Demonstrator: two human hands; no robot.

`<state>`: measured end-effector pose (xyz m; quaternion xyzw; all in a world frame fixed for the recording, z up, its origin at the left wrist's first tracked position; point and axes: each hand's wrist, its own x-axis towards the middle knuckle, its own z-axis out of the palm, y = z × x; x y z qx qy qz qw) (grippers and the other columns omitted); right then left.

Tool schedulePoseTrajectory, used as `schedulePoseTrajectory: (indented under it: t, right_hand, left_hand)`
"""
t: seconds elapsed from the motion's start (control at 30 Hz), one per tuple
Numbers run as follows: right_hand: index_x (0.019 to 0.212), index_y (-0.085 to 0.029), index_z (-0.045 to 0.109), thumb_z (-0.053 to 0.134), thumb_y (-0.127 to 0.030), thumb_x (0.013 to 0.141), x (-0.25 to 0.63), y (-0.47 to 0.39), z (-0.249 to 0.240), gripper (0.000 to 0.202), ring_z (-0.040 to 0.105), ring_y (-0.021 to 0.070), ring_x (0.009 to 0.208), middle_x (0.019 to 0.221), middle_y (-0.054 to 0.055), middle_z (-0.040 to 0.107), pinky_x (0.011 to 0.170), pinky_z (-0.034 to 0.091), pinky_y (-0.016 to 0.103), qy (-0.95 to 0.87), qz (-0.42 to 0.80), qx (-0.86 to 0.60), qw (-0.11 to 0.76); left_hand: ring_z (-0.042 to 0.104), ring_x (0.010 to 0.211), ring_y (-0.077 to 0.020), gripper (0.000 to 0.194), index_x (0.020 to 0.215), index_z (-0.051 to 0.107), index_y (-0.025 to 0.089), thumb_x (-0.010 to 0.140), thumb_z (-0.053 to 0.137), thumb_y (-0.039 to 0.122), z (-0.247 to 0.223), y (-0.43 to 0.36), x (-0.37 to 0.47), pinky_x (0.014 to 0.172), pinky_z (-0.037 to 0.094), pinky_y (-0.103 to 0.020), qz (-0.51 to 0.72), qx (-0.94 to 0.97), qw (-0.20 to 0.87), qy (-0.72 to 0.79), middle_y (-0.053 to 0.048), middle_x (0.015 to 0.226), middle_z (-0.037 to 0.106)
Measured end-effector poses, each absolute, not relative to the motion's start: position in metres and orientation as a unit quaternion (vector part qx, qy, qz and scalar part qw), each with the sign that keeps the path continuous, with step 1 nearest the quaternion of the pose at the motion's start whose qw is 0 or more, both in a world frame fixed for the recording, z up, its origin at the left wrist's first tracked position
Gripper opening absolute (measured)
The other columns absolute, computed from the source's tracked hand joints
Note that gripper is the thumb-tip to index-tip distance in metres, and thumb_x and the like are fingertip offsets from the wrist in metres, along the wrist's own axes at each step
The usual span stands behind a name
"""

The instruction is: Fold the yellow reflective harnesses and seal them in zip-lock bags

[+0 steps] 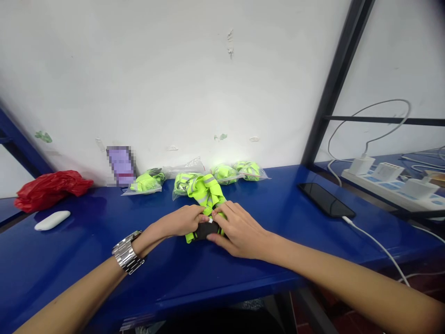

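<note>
A neon yellow-green reflective strap [206, 189] with grey stripes lies bunched on the blue table, and a black piece [205, 230] sits at its near end. My left hand [182, 220] pinches the strap beside the black piece from the left. From the right, my right hand [239, 229] grips the same bundle, fingers on top and thumb at the near edge of the black piece. Between the fingertips a small white bit shows. Just behind are clear bags holding similar yellow-green bundles [146, 182], [225, 173].
On the blue table [167, 273], a red plastic bag [54, 188] and a white case [53, 221] lie left. A phone [121, 166] leans on the wall. At right are a black phone [327, 199] with a cable and a power strip [396, 185] behind a dark frame.
</note>
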<state>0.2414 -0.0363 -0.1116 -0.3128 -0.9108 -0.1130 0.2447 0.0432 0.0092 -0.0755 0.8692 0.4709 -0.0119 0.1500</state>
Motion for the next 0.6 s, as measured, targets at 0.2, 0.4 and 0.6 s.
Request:
schedulePoseTrajectory:
  t: [0.2, 0.4, 0.6]
  right_hand:
    - [0.115, -0.007, 0.055, 0.049, -0.050, 0.090, 0.242, -0.036, -0.111, 0.050, 0.049, 0.0267, 0.088, 0.094, 0.015, 0.055, 0.079, 0.044, 0.040, -0.921, -0.104, -0.315, 0.204]
    - [0.111, -0.006, 0.056, 0.045, -0.045, 0.093, 0.240, -0.030, -0.112, 0.044, 0.050, 0.0264, 0.088, 0.092, 0.015, 0.055, 0.081, 0.045, 0.042, -0.923, -0.120, -0.303, 0.203]
    - [0.114, -0.009, 0.056, 0.040, -0.041, 0.096, 0.238, -0.036, -0.111, 0.040, 0.049, 0.0289, 0.095, 0.102, 0.018, 0.054, 0.076, 0.045, 0.042, -0.895, -0.141, -0.362, 0.220]
  left_hand:
    - [0.055, 0.084, -0.0242, 0.029, 0.115, 0.055, 0.020, 0.093, 0.037, 0.027, -0.087, 0.004, 0.037, 0.073, 0.041, -0.032, 0.039, 0.872, 0.101, 0.478, -0.007, 0.086, 0.060]
    - [0.046, 0.087, -0.0219, 0.030, 0.115, 0.058, 0.021, 0.097, 0.036, 0.027, -0.108, -0.005, 0.030, 0.081, 0.042, -0.037, 0.179, 0.894, -0.062, 0.405, -0.009, 0.099, 0.053]
    - [0.052, 0.095, -0.0195, 0.037, 0.125, 0.051, 0.018, 0.100, 0.030, 0.035, -0.100, -0.019, 0.019, 0.087, 0.045, -0.035, 0.144, 0.926, -0.005, 0.349, -0.008, 0.106, 0.056]
